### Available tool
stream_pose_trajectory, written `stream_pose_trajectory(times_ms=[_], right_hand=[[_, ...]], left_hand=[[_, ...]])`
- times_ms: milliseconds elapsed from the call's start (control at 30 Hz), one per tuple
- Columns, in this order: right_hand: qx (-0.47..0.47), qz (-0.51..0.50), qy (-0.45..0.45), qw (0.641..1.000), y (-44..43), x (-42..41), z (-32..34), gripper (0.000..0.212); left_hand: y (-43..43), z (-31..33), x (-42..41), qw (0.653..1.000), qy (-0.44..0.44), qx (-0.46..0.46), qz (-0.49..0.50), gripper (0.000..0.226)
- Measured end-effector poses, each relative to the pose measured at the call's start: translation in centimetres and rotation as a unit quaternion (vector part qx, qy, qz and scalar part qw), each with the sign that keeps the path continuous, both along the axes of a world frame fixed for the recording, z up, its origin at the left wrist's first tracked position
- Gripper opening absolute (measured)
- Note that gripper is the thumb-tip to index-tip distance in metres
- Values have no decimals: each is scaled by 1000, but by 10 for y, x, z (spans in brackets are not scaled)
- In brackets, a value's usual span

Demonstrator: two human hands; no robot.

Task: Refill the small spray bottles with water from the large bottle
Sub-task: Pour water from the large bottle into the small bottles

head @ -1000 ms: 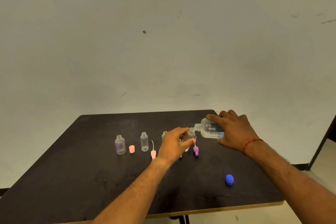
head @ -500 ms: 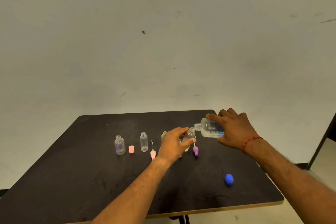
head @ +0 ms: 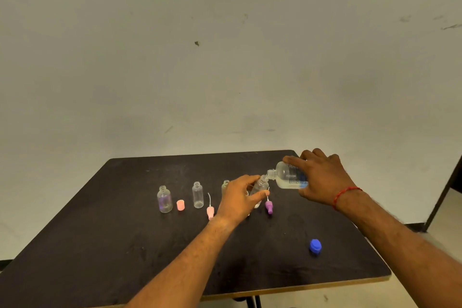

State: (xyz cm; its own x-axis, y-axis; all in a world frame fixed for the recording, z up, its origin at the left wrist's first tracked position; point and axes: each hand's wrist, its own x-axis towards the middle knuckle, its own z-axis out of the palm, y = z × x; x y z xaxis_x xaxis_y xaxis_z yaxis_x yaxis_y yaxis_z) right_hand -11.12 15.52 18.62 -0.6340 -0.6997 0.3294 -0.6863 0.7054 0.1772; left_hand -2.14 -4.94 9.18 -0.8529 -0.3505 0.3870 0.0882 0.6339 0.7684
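My right hand (head: 322,180) grips the large clear bottle (head: 287,175), tipped on its side with its open neck pointing left. Its mouth meets the mouth of a small clear spray bottle (head: 261,186), which my left hand (head: 237,199) holds tilted between thumb and fingers just above the table. Two other small open bottles stand to the left, a purple-tinted bottle (head: 164,199) and a clear bottle (head: 197,195). A greenish bottle (head: 225,186) is mostly hidden behind my left hand.
On the dark table (head: 100,245) lie a pink cap (head: 180,205), a pink spray head with tube (head: 210,209), a purple spray head (head: 269,205) and the blue cap (head: 315,246) near the right front. A white wall rises behind the table.
Both hands and both bottles keep nearly the same pose; the large bottle stays tipped at the small bottle's mouth.
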Motion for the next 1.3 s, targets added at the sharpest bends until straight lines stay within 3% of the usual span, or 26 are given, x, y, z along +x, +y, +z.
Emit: stream_pose_trajectory(times_ms=[633,900,1067,1300], right_hand=[[-29,-29,-50,998,10,-5,-23,82],[-178,-55,-162,969,14,-7,-63,70],[-287,-50,-221,931,17,-13,-89,77],[-362,-46,-249,897,13,-24,-114,80]], left_hand=[[11,-6,-14,1000,-7,13,-21,54],[7,-18,-37,999,-30,41,-9,43],[-6,-31,-60,996,-65,47,39,36],[-15,-51,-90,990,-111,33,81,36]])
